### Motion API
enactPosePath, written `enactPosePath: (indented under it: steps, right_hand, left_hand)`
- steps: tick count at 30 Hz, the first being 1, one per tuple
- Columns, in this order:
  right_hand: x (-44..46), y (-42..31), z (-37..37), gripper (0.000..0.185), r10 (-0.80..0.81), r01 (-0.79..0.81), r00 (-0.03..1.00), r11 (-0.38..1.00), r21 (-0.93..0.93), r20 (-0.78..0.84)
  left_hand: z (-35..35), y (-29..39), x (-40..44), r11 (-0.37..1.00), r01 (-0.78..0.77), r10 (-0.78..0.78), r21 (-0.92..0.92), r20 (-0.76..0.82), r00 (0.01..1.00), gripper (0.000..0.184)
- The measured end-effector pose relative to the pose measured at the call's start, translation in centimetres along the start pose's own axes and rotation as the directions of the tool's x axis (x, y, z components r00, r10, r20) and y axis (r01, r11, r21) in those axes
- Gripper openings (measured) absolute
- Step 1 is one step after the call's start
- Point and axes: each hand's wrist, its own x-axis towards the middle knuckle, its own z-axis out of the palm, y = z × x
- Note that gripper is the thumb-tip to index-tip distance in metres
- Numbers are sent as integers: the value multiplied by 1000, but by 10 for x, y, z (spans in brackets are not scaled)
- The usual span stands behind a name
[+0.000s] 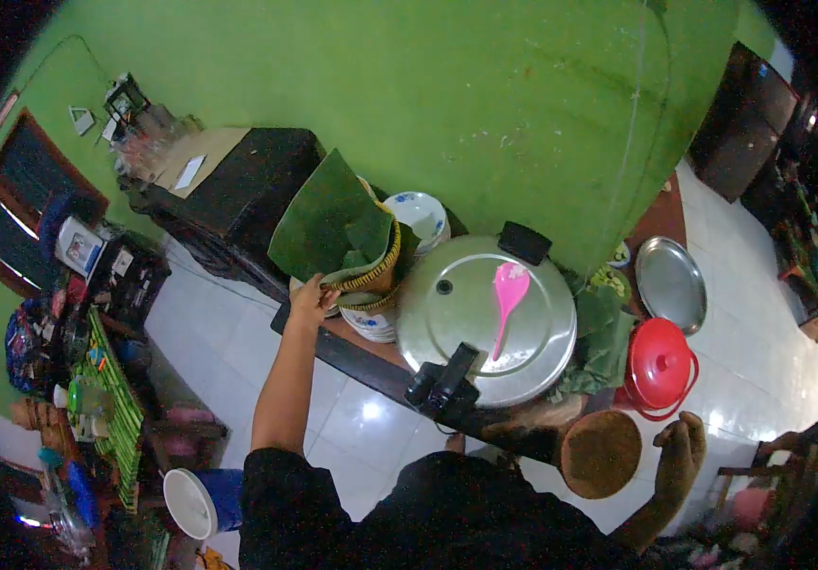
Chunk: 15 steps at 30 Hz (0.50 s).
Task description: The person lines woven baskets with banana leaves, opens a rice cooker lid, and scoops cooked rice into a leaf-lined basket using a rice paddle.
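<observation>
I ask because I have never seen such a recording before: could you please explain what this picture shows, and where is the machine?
There is no machine here, only a person with bare hands. The one picture comes from a camera worn on the head, looking forward and down, so the dark sleeves at the bottom are the person's own.

On the table stands a large metal pot with black handles; a pink rice paddle lies on its lid. Behind and beside the basket are flowered dishes. Toward the right are a red lidded pot and an oval metal tray.

The left hand grips the woven basket with large green leaves. The right hand shows nothing held.
</observation>
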Motion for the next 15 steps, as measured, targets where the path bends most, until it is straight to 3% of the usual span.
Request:
enactPosePath:
  steps: [2, 5, 7, 10, 15]
  right_hand:
    - [0, -1, 4, 20, -5, 5, 1000, 1000, 7, 19]
    - [-2, -6, 14, 20, 6, -7, 1000, 1000, 18, 10]
    - [-1, -1, 9, 20, -2, 2, 1000, 1000, 26, 15]
    - [0, -3, 9, 20, 85, -85, 995, 996, -4, -44]
    - [0, 3, -2, 20, 130, -134, 989, 990, -51, -77]
  left_hand:
    - [-8, -5, 20, 999, 26, -26, 41, -11, 1000, 18]
    - [-10, -11, 23, 953, -68, 102, 296, -101, 990, 29]
    - [-8, -11, 17, 951, -114, 147, 288, -96, 984, 35]
    - [-22, -11, 33, 953, 40, -31, 300, -32, 999, 49]
    - [-31, -21, 39, 940, -30, 17, 338, 44, 999, 80]
